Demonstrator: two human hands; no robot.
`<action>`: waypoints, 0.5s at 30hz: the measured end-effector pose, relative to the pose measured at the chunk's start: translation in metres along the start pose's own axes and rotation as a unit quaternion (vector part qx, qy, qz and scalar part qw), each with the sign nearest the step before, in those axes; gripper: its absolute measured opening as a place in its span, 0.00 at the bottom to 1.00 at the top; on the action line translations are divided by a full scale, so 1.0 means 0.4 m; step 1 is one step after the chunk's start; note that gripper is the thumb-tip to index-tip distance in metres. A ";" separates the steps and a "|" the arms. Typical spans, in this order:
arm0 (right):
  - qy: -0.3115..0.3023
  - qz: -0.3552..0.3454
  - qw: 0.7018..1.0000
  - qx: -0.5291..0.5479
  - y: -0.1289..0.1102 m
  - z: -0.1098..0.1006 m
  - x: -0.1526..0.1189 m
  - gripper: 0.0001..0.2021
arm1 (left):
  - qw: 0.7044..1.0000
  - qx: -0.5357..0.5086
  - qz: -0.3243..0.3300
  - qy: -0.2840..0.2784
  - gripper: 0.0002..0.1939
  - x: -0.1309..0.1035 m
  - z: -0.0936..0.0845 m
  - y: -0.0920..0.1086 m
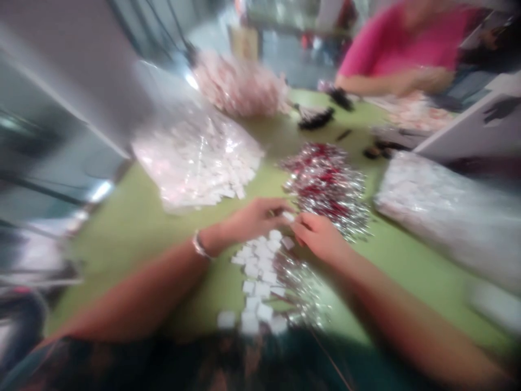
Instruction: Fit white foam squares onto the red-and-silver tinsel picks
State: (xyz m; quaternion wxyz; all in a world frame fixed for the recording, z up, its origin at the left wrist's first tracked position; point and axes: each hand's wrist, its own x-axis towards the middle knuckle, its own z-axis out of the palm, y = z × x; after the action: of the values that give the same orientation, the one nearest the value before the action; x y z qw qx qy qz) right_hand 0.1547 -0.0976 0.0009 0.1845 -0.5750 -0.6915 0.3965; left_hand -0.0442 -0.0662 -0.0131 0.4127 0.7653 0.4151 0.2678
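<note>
My left hand point(260, 217), with a pale band on its wrist, and my right hand point(319, 233) meet over the green table. A small white piece point(288, 216) sits at the fingertips of my left hand, which are closed on it. My right hand is pinched beside that piece; blur hides what its fingers hold. Below the hands lie several white square pieces point(260, 266) joined or next to thin silvery strands point(303, 293). Just beyond my right hand rises a heap of silver and red shiny slender pieces point(325, 182).
A clear bag of white pieces point(199, 163) lies at the left on the green table point(134, 233), pinkish bagged goods point(244, 87) behind it. Black-tipped bundles point(315, 118) lie farther back. At the right is a plastic-wrapped package point(443, 201). A person in a pink top point(402, 43) works across the table.
</note>
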 end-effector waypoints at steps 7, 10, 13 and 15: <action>-0.035 -0.123 0.976 -0.179 0.020 0.033 -0.034 0.12 | 0.900 0.346 -0.206 0.165 0.23 0.004 -0.098 -0.053; -0.057 -0.183 0.963 -0.191 0.023 0.029 -0.042 0.16 | 0.873 0.431 -0.200 0.108 0.18 0.006 -0.082 -0.066; 0.017 -0.125 0.964 -0.233 0.041 0.003 -0.022 0.15 | 0.858 0.476 -0.172 0.087 0.15 0.008 -0.063 -0.065; 0.076 -0.054 0.951 -0.294 0.054 -0.011 -0.002 0.11 | 0.878 0.452 -0.131 0.085 0.12 0.008 -0.052 -0.071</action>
State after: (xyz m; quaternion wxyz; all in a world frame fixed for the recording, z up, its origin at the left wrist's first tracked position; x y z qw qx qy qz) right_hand 0.1720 -0.0962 -0.0129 0.0802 -0.5940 -0.7914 0.1205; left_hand -0.0699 -0.0459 -0.0265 0.0157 0.7817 0.6207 0.0587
